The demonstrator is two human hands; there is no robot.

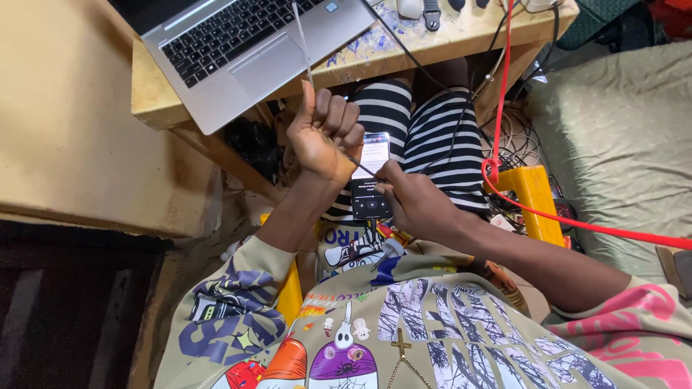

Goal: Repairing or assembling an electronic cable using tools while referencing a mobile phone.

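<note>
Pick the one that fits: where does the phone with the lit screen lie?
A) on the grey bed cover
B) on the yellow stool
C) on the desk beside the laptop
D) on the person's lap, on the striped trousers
D: the phone lies on the striped trousers below the desk edge, between the left hand and the right hand, which hold a thin cable.

— How is the left hand held?
— Raised, fist closed, thumb pointed up.
— And the right hand?
— Lowered just beside it, fingers pinched, forearm stretched forward.
</note>
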